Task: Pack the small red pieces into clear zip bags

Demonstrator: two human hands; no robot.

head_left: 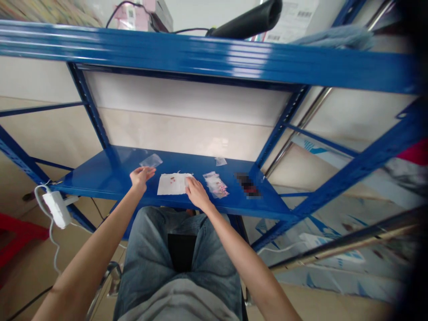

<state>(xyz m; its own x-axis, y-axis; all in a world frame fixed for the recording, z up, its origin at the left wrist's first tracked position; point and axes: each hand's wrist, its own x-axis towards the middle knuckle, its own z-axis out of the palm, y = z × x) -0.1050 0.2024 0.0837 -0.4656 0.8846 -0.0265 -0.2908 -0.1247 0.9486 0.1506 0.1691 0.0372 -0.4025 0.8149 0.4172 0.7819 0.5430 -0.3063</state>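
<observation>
Seated at a blue metal shelf, a person spreads an open left hand just below a clear bag; the right hand rests on a white sheet, grip unclear, small packets laid flat within reach.

The left arm and the right arm reach forward. The left hand is open, with fingers spread; the right hand bends downward.

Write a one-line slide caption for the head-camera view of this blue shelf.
Left hand near a clear bag, right hand touching a white sheet on a blue shelf.
</observation>
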